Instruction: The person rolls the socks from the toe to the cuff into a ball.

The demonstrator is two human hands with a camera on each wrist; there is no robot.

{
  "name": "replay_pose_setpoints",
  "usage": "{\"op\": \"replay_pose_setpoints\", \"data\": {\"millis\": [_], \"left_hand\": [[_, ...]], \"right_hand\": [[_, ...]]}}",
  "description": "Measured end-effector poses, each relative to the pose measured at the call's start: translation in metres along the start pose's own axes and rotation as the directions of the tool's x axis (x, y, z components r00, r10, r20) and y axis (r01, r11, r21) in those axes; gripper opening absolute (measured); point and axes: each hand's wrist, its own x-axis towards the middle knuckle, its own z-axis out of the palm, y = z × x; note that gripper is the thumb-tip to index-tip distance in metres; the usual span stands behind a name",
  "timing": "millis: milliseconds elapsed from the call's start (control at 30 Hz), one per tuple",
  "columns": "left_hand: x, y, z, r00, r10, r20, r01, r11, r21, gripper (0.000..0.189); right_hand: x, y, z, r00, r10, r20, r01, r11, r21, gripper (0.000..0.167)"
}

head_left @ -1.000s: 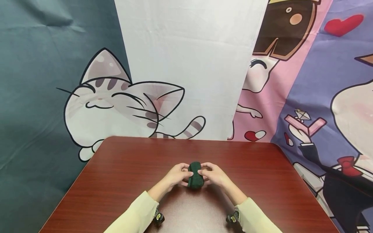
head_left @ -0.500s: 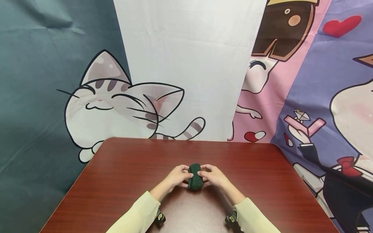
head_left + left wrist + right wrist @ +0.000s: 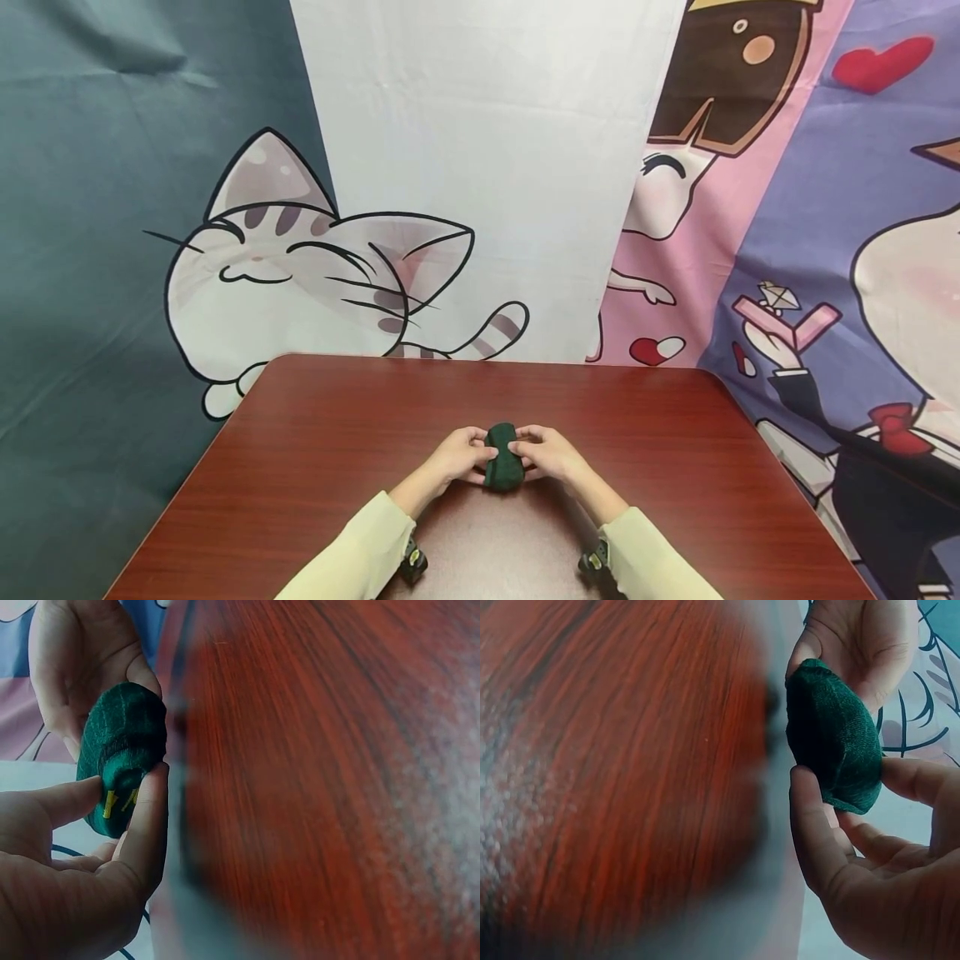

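Note:
A dark green knitted bundle, which looks like a rolled-up sock (image 3: 504, 468), is held between both hands above the middle of the table. From the left, the left hand (image 3: 454, 453) pinches it, thumb on top and fingers at the side and below. The right hand (image 3: 553, 451) grips its other side in the same way. Small yellow marks show on the sock (image 3: 120, 727) near the left fingertips in the left wrist view. Toward the right hand, the right wrist view shows the sock (image 3: 844, 735) with a seam-like ridge and a folded edge.
The reddish-brown wooden table (image 3: 337, 417) spreads out around the hands, with rounded far corners. Behind it hangs a cloth backdrop (image 3: 480, 125) printed with a cartoon cat and figures. Both wrists carry a small black strapped device.
Both hands keep their hold on the sock, which stays almost in the same place. Only a very slight downward shift in the head view is visible.

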Motion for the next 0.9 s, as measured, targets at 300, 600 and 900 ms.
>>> {"op": "replay_pose_setpoints", "data": {"millis": [300, 600, 900], "left_hand": [[0.0026, -0.0038, 0.0025, 1.0, 0.013, -0.01, -0.013, 0.999, 0.043, 0.04], [0.0039, -0.0048, 0.0027, 0.999, 0.017, -0.034, -0.012, 0.99, 0.141, 0.036], [0.0053, -0.0042, 0.0049, 0.998, 0.024, -0.066, -0.012, 0.984, 0.177, 0.035]], "right_hand": [[0.0046, 0.006, 0.0006, 1.0, 0.007, -0.004, -0.006, 1.0, 0.003, 0.042], [0.0051, 0.0086, 0.0012, 1.0, 0.014, -0.004, -0.015, 1.0, -0.02, 0.041], [0.0064, 0.009, 0.0, 1.0, 0.018, -0.014, -0.018, 0.999, -0.034, 0.04]]}}
